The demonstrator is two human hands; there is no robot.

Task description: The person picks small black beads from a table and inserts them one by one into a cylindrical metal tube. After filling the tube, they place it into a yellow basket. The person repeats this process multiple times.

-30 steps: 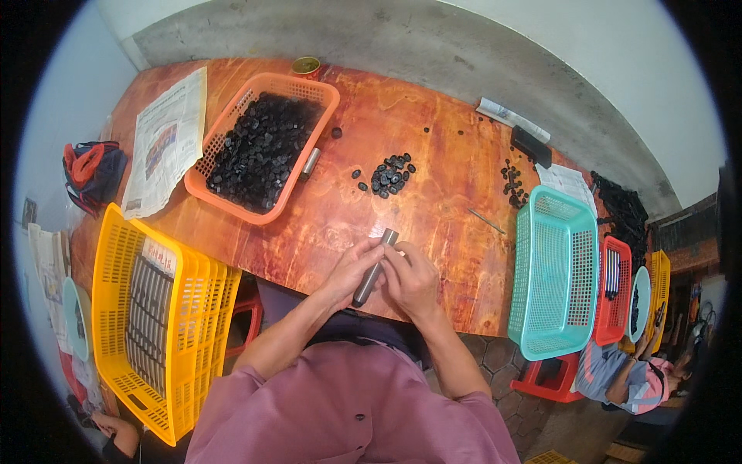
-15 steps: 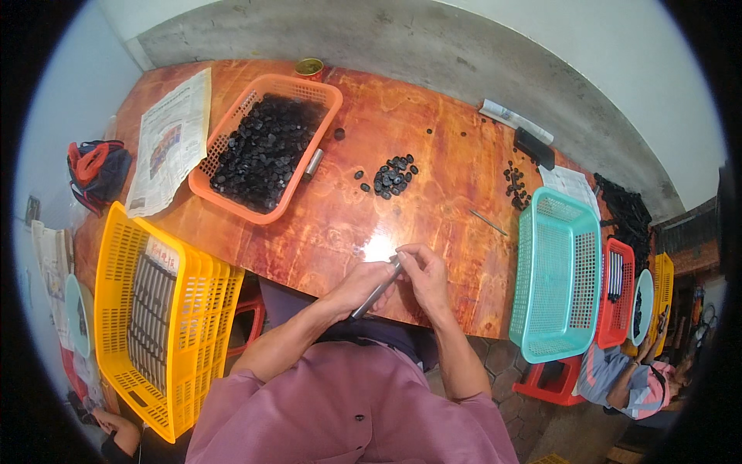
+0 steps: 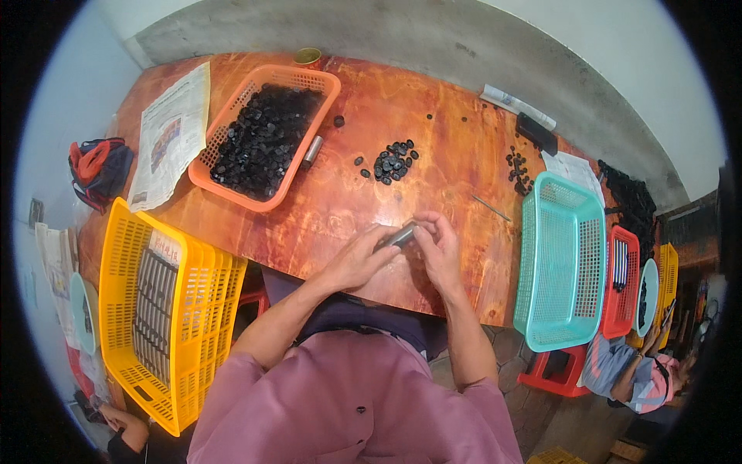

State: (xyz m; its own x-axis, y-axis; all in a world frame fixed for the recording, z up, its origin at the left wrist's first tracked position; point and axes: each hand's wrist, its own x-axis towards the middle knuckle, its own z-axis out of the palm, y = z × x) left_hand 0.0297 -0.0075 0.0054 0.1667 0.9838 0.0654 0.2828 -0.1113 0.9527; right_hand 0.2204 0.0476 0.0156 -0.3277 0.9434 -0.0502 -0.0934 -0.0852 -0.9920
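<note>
- Both hands have moved away from the body and closer to the small pile of black pieces; the grey tube between them now slants over the counter, its near end no longer jutting past the edge.
- Nearest, on the body side of the pile, the left hand is curled round the tube's lower end, fingers and thumb closed on it.
- Beside it, the right hand has thumb and fingers bent in against the tube's upper end; whether they also pinch a small piece I cannot tell.
- Handling of this tube looks partway through: it is in the hands, not set down, and whether its end is filled does not show.
- Left of the pile and nearer, a yellow basket holds rows of tubes, perhaps ones already dealt with or ones waiting.
- Right of the pile and a little nearer lie a thin rod and, farther right, a teal basket with nothing seen in it.
- Black pieces in the pile look the same as before, a few lying loose to its left.
- Left of the pile and reaching farther back, an orange basket is heaped with black pieces, so plenty seem left.
</note>
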